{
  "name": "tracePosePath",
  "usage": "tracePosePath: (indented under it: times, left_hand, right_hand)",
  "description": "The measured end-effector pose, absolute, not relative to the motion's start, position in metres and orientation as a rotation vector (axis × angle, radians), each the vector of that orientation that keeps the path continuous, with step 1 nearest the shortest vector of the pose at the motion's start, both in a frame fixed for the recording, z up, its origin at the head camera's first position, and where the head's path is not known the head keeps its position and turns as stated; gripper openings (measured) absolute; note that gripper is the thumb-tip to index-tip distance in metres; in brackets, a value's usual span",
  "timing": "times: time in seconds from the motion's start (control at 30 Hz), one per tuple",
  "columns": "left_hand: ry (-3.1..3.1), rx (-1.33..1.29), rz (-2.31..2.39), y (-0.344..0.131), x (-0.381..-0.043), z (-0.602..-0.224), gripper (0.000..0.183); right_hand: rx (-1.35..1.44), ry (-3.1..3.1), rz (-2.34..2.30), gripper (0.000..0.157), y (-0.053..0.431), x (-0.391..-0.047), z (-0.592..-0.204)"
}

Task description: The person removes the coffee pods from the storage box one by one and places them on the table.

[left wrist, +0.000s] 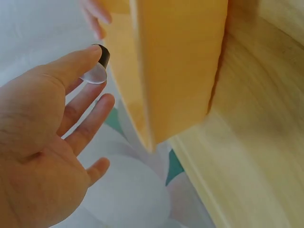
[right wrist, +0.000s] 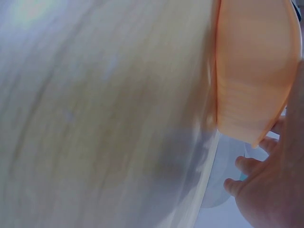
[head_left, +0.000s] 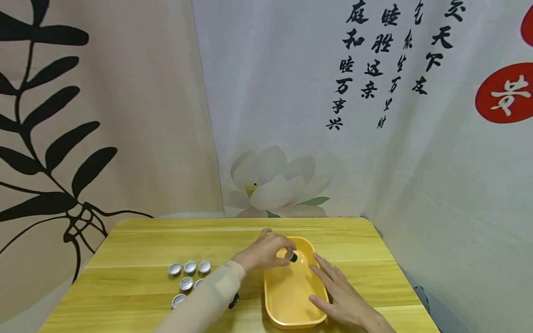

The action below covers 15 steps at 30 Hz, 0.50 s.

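My left hand [head_left: 266,252] reaches over the far part of a yellow plastic tray [head_left: 294,296]. Between its thumb and index finger it pinches a small round cap [head_left: 291,255]. The left wrist view shows this cap [left wrist: 95,74] with a black side and a pale, silvery face; the other fingers are spread apart. My right hand [head_left: 343,296] is at the tray's right side, fingers extended along the rim and the thumb over the near right part. In the right wrist view the right fingertips [right wrist: 244,165] appear beside the tray's outer wall [right wrist: 256,71].
Several small round silver-topped pieces [head_left: 186,283] lie on the wooden table [head_left: 133,259] left of the tray, some partly hidden by the left forearm. A small black item [head_left: 234,301] shows beside that forearm. A printed curtain [head_left: 283,115] hangs behind the table.
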<state>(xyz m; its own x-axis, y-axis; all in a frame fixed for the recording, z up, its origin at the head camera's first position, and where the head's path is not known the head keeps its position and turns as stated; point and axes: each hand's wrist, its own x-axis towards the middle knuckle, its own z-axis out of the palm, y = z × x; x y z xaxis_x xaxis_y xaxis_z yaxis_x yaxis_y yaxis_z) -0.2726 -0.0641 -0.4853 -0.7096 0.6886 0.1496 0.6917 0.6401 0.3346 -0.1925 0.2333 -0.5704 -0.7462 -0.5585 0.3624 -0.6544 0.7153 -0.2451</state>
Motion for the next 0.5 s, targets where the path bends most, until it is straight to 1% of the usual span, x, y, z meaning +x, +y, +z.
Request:
tracePosePath:
  times: [0.13,0.5]
  left_hand:
    - [-2.784,-1.209,-0.594,-0.073,-0.265,-0.479,0.037]
    - [-2.697,-1.175,-0.663,-0.109,-0.243,-0.462,0.030]
  right_hand:
    - [0.953,-2.665,0.533,0.071,0.233,-0.193,-0.570]
    - [0.946,-2.669,0.543,0.070,0.232,-0.191,-0.567]
